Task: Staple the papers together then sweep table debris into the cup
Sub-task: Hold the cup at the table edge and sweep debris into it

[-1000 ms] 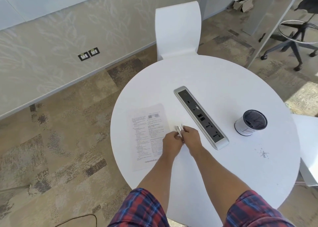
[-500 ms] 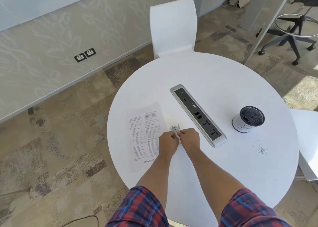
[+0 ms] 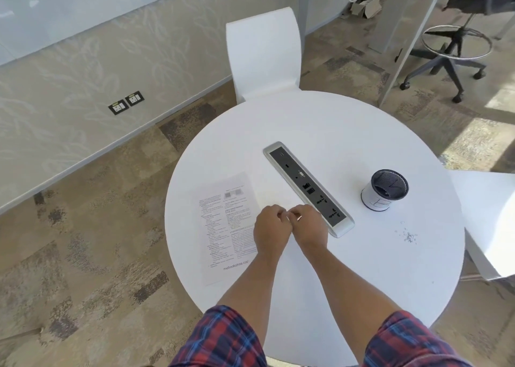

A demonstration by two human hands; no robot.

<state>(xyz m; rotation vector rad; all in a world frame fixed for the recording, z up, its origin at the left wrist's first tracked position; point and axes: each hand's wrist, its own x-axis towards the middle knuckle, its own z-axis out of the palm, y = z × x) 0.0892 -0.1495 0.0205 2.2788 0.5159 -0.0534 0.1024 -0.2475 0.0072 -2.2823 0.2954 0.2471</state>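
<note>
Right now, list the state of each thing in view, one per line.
papers: flat on the table, right edge under the hands
left hand: fingers curled, meeting the right hand
right hand: fingers curled over something small, mostly hidden
cup: upright, open top
debris: scattered on the table, outside the cup
table: white, round

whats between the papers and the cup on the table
In the head view, both hands meet by the papers, then the long power strip lies slantwise, then bare white table up to the cup.
</note>
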